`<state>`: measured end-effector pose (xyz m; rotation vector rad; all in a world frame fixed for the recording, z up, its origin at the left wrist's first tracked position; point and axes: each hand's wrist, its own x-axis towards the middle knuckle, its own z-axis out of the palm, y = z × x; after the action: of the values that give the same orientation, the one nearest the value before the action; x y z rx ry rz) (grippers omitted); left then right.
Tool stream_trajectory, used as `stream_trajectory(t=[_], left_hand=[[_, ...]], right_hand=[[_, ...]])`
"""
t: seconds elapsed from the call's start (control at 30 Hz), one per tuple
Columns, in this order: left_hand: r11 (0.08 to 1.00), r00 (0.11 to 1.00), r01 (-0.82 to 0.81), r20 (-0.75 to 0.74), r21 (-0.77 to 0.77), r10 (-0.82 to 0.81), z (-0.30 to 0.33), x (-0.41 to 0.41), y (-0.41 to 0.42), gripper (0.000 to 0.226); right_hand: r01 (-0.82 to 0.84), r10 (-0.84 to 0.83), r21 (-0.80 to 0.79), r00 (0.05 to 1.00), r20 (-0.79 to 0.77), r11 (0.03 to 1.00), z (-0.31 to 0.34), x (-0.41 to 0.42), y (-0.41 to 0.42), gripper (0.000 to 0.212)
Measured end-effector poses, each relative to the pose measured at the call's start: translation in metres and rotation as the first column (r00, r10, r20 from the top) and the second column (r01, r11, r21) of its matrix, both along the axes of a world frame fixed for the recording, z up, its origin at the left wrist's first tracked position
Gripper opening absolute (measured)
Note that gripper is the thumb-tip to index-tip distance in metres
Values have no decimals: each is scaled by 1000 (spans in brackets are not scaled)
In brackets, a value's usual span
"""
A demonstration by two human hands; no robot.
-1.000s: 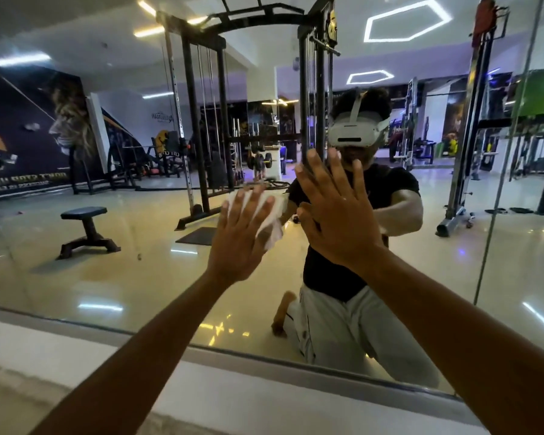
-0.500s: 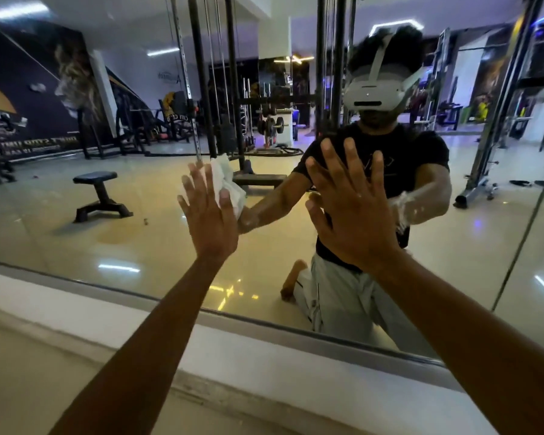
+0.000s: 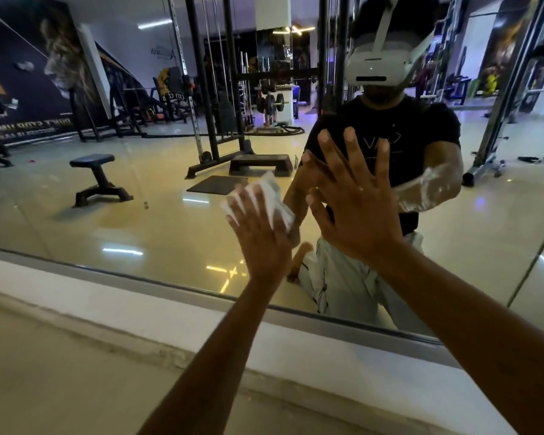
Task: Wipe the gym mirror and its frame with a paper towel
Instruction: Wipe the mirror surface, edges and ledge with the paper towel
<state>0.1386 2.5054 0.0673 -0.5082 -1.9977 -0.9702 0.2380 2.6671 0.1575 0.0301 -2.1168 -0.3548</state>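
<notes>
pressing a crumpled paper towel (image 3: 269,199) flat against the gym mirror (image 3: 157,215), the left hand (image 3: 259,237) works in the middle of the frame with its fingers straight and spread over the paper. the right hand (image 3: 355,202) is just beside it, open wide, its palm laid on the glass as a support and holding nothing. the metal frame (image 3: 157,282) runs along the bottom edge of the mirror, across the lower part of the picture, and looks not yet wiped. to do this step well, i think the towel must stay fully under the palm, with even pressure and overlapping strokes, and the bare right palm should be lifted, because it may leave new marks. a white smear (image 3: 421,189) shows at middle right.
</notes>
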Motion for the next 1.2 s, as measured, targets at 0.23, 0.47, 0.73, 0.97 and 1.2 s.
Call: stream_trajectory(t=[0.23, 0.47, 0.73, 0.97, 1.2], left_hand=[[985, 992, -60, -119, -165, 41, 17, -44, -58, 67], [882, 961, 75, -201, -466, -188, -14, 0, -21, 67], [998, 991, -53, -122, -19, 51, 56, -8, 3, 66], [968, 968, -102, -249, -229, 43, 74, -29, -23, 65], [886, 932, 5, -319, -464, -173, 65, 18, 21, 78]], right_hand=[[11, -11, -4, 1000, -14, 1000, -6, 2, 4, 65], [17, -18, -15, 998, -54, 1000, -2, 6, 10, 62], [34, -36, -26, 996, -78, 999, 3, 19, 25, 61], [71, -78, -64, 990, -115, 995, 17, 40, 45, 63], [81, -89, -78, 989, -116, 994, 37, 50, 58, 66]])
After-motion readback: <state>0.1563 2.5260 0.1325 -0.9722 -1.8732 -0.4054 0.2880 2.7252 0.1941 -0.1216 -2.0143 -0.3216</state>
